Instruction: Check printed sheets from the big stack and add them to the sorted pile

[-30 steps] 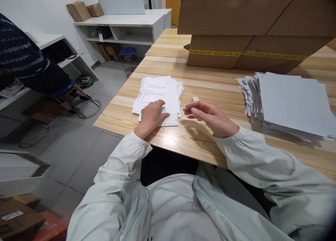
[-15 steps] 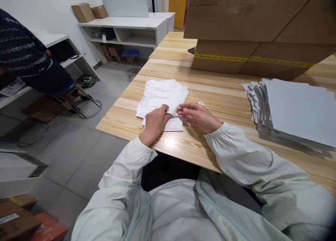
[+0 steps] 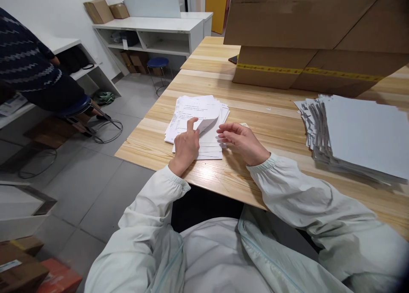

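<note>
A loose stack of printed white paper sheets [image 3: 194, 110] lies on the wooden table [image 3: 255, 114] near its left front corner. My left hand [image 3: 185, 146] rests on the stack, index finger stretched out against the top sheet [image 3: 207, 123], whose near corner curls up. My right hand [image 3: 241, 140] hovers just right of that lifted corner, fingers apart, holding nothing. A small pale object peeks out behind my right hand.
A thick pile of white card sheets [image 3: 358, 135] lies at the right. Large cardboard boxes [image 3: 306, 37] stand at the back of the table. At the left a person in a dark patterned sleeve [image 3: 25, 67] sits on a stool; white shelves [image 3: 150, 33] line the wall.
My right hand moved left to the paper stack. My left hand lifted and curled the near corner of the top sheet, index finger now extended.
</note>
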A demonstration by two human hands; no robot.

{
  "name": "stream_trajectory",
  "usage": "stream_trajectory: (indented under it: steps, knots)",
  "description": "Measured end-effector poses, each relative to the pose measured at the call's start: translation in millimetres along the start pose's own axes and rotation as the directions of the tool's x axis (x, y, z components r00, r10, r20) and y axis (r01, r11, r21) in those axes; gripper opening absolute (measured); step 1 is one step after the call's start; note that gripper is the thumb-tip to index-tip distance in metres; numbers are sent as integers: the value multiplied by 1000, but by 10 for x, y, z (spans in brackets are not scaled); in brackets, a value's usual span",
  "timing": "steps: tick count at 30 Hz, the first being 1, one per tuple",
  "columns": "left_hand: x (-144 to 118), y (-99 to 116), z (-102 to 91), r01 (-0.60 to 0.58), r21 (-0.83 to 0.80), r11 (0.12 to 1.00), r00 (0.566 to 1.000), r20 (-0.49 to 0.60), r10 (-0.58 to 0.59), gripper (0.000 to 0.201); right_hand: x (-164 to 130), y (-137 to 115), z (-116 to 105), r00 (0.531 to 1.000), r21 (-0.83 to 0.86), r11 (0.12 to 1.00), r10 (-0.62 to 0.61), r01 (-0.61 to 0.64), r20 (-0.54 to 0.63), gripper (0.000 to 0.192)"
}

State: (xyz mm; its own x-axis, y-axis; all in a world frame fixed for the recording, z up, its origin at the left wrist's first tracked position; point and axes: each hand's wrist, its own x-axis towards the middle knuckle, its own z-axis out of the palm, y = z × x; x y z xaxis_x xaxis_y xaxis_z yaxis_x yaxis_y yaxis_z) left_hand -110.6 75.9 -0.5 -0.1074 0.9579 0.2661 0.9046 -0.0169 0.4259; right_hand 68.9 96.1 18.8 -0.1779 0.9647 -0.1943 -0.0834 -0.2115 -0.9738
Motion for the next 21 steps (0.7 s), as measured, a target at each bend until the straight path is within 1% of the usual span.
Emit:
stream_trajectory:
  steps: [3, 5, 7, 9, 10, 12, 13, 15, 16, 18, 21]
  knots:
    - [-41, -42, 29, -13, -76, 997, 999, -41, 9, 39, 83, -5, 117, 998, 61, 997, 55, -54, -22, 10]
    - [-76, -63, 41, -41, -115, 993, 999, -33, 37, 34, 160, 6, 185, 996, 130, 989, 82, -77, -33, 9]
    - [-93, -73, 30, -77, -185, 980, 997, 4, 79, 28, 225, 37, 230, 998, 187, 981, 57, -50, -35, 16]
    - [-70, -74, -8, -87, -316, 945, 992, 56, 110, 29, 262, 85, 250, 1000, 219, 976, 7, -3, -19, 21]
    - [-39, -71, -36, -68, -396, 916, 990, 86, 111, 34, 271, 114, 253, 1000, 227, 974, -18, 18, 0, 24]
    - [52, -59, -99, 17, -524, 852, 983, 163, 80, 45, 278, 180, 253, 997, 222, 974, -59, 48, 44, 29]
    - [104, -48, -130, 70, -557, 828, 978, 204, 54, 48, 278, 214, 252, 995, 219, 974, -72, 57, 63, 31]
    - [199, -16, -180, 155, -551, 820, 966, 259, -8, 48, 275, 280, 256, 992, 220, 974, -84, 63, 91, 36]
    - [234, 2, -196, 177, -527, 831, 963, 268, -36, 47, 272, 308, 259, 992, 218, 974, -87, 64, 97, 37]
    - [272, 32, -206, 200, -488, 849, 965, 246, -86, 44, 261, 347, 268, 991, 208, 975, -95, 73, 99, 37]
    - [273, 36, -176, 219, -525, 823, 968, 224, -115, 41, 238, 361, 273, 989, 180, 979, -112, 94, 93, 36]
